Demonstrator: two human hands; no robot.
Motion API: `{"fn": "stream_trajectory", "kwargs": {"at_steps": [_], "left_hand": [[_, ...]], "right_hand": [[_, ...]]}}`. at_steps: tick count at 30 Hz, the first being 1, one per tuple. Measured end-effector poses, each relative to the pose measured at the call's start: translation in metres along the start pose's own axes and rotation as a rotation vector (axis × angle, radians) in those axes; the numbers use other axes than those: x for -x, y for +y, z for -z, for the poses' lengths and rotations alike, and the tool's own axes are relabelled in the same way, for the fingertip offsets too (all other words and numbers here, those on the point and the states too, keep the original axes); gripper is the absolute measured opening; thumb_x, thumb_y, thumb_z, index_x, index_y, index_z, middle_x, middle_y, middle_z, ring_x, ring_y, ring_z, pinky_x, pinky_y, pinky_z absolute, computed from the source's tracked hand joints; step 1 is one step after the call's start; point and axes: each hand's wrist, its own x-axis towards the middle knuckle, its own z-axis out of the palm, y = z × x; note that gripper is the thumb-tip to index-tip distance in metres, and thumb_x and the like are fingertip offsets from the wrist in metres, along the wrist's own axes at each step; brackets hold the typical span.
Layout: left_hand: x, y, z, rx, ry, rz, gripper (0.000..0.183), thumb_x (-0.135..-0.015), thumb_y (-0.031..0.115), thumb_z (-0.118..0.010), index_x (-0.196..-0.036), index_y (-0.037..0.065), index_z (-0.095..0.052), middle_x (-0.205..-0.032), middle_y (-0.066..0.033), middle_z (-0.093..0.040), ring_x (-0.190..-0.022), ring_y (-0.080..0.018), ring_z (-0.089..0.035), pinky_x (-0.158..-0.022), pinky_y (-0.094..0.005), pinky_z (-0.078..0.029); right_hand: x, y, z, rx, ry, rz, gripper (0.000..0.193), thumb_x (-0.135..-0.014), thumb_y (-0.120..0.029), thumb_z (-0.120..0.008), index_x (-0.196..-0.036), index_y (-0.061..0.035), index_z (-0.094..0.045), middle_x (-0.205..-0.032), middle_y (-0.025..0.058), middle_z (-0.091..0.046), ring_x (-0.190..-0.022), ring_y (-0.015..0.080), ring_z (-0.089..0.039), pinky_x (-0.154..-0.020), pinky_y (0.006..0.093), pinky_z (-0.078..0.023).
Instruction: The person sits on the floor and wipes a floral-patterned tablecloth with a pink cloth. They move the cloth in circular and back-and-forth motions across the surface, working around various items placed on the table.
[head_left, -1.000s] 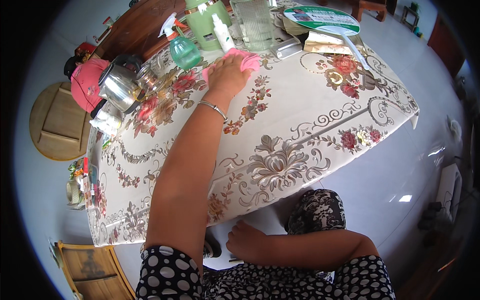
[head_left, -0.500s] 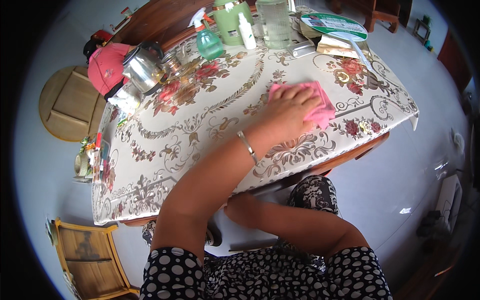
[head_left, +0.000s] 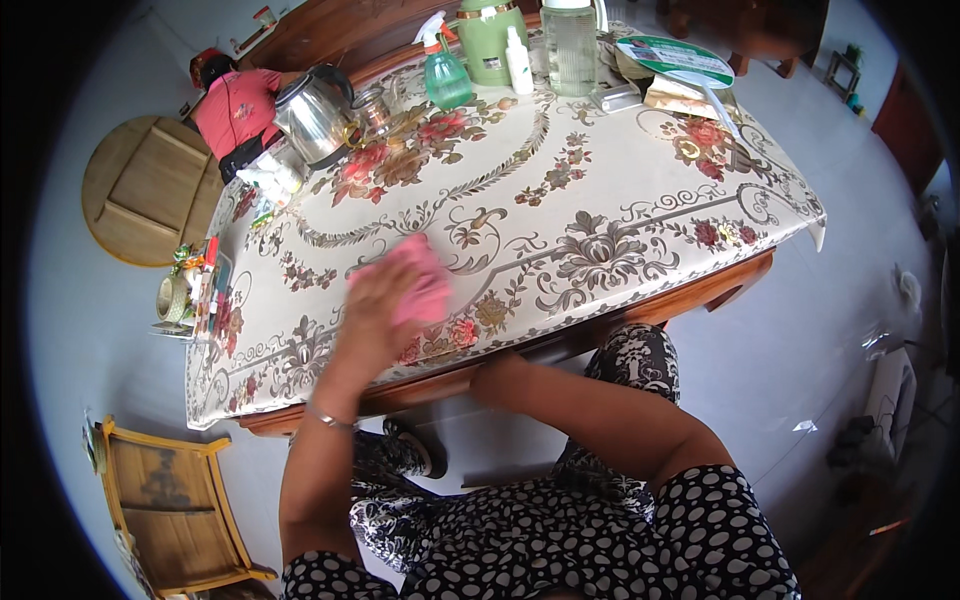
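Note:
A folded pink cloth (head_left: 418, 283) lies on the floral tablecloth (head_left: 490, 235), in the left front part of the table. My left hand (head_left: 375, 305) grips it and presses it flat against the surface, its fingers blurred by motion. A silver bracelet (head_left: 330, 418) circles my left wrist. My right hand (head_left: 497, 378) is at the table's front edge, in front of the wooden rim. Its fingers are hidden, so what it holds, if anything, does not show.
Along the far side stand a steel kettle (head_left: 312, 120), a glass jar (head_left: 371, 108), a green spray bottle (head_left: 445, 78), a white bottle (head_left: 519, 65), a green container (head_left: 490, 45), a glass pitcher (head_left: 570, 55) and a hand fan (head_left: 675, 60). Another person (head_left: 240, 112) is beyond the far left corner. A wooden chair (head_left: 170, 490) is at lower left.
My left hand has swept the pink cloth from the table's right part to the left and nearer me. My right arm stays nearly in place. The view has shifted slightly.

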Motion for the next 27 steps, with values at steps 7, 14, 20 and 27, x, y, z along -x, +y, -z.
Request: {"fn": "stream_trajectory", "kwargs": {"at_steps": [7,14,20,27], "left_hand": [[0.142,-0.145,0.031,-0.091,0.137,0.606,0.053,-0.087,0.023,-0.059,-0.132,-0.001,-0.045,-0.133,-0.0216,-0.048,-0.123,-0.0346,-0.046,-0.105,-0.0406,-0.035],[0.089,-0.107,0.009,-0.114,0.096,0.426,0.056,-0.086,0.023,-0.061,-0.133,0.0,-0.043,-0.135,-0.0198,-0.046,-0.126,-0.0328,-0.043,-0.107,-0.0396,-0.032],[-0.029,0.003,-0.018,-0.054,-0.008,0.044,0.06,-0.082,0.016,-0.061,-0.137,0.006,-0.041,-0.142,-0.0138,-0.041,-0.132,-0.0297,-0.037,-0.111,-0.0428,-0.026],[-0.141,0.084,-0.065,0.044,-0.051,-0.156,0.06,-0.084,0.027,-0.059,-0.139,0.01,-0.039,-0.145,-0.0092,-0.037,-0.136,-0.0259,-0.029,-0.112,-0.0416,-0.023]], "right_hand": [[-0.003,0.0,-0.031,0.06,-0.036,0.043,0.031,-0.083,-0.016,-0.054,-0.11,-0.0107,-0.068,-0.119,0.0088,-0.062,-0.114,0.0284,-0.056,-0.095,0.0479,-0.042],[0.044,-0.028,0.069,0.149,-0.33,0.153,0.024,-0.079,-0.015,-0.058,-0.096,-0.0082,-0.073,-0.098,0.0098,-0.07,-0.092,0.0274,-0.064,-0.072,0.0483,-0.047],[0.048,-0.031,0.038,0.12,0.126,0.216,0.018,-0.07,-0.017,-0.058,-0.075,-0.0062,-0.071,-0.071,0.0121,-0.066,-0.064,0.0269,-0.062,-0.052,0.0478,-0.045],[0.06,-0.036,0.062,0.119,0.074,0.173,0.011,-0.072,-0.006,-0.06,-0.074,-0.0073,-0.071,-0.073,0.0075,-0.068,-0.076,0.0235,-0.065,-0.075,0.0399,-0.048]]}}
